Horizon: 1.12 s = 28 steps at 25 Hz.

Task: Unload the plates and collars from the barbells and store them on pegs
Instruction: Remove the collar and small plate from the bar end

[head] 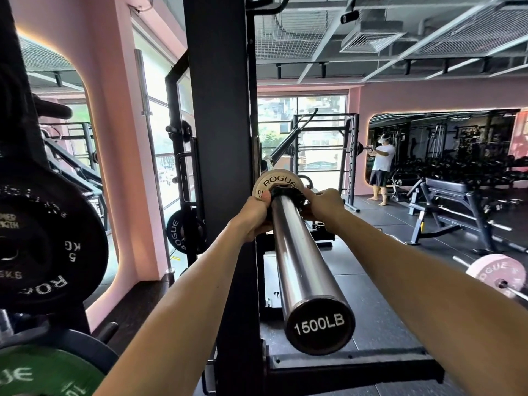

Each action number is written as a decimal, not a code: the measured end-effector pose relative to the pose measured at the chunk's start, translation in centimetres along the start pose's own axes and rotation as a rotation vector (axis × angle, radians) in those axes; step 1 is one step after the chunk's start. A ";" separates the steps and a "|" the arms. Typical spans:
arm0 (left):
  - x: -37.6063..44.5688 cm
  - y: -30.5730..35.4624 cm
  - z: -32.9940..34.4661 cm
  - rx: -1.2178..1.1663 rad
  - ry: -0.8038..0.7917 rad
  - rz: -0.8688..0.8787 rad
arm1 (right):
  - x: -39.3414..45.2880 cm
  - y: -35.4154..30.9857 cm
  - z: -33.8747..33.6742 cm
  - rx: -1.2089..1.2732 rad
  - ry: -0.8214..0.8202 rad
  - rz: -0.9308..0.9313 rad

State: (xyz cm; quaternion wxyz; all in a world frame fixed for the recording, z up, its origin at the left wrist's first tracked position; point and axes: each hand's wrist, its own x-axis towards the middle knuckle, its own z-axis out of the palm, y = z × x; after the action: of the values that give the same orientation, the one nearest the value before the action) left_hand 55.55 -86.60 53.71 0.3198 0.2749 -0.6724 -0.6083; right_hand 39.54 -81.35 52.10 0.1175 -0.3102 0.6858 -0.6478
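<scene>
Black collar (286, 195) (one), two hands (255, 215) (324, 205).

We are seeing the barbell sleeve (297, 261) carrying a small white plate (274, 181) and a black collar (285, 194) right at our fingers (264, 200). Left of our fingers, pegs are carrying a black plate (54, 241) and a green plate (43, 372).

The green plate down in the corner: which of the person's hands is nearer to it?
Left. The left hand grips the black collar from the side facing the green plate; the right hand holds the collar's far side, beyond the bar sleeve.
</scene>
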 end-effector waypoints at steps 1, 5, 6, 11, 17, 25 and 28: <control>0.2 0.0 0.0 -0.007 -0.002 -0.003 | 0.7 0.4 0.0 -0.024 -0.007 -0.012; 0.6 0.0 0.2 -0.028 0.005 0.010 | -2.9 -2.1 -0.4 -0.183 -0.015 -0.031; 0.7 0.0 0.2 -0.032 0.009 0.013 | -3.3 -2.2 -0.4 -0.212 -0.012 -0.026; 1.0 -0.3 0.1 -0.055 0.010 0.005 | -3.9 -1.5 -0.3 -0.361 0.033 -0.035; 1.1 -0.4 0.2 -0.084 0.011 -0.013 | -5.0 -1.6 1.0 -0.368 0.033 0.055; 1.6 0.7 -1.2 -0.048 -0.119 -0.128 | -4.8 -4.0 0.6 -0.390 -0.103 0.060; 1.8 0.4 -1.8 -0.051 -0.166 -0.134 | -4.3 -4.9 0.5 -0.398 -0.153 0.061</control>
State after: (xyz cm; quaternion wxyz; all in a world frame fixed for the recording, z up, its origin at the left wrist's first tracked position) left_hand 55.74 -89.08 54.43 0.2284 0.2596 -0.6610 -0.6660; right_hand 44.50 -79.12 55.69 0.1252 -0.3549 0.7984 -0.4701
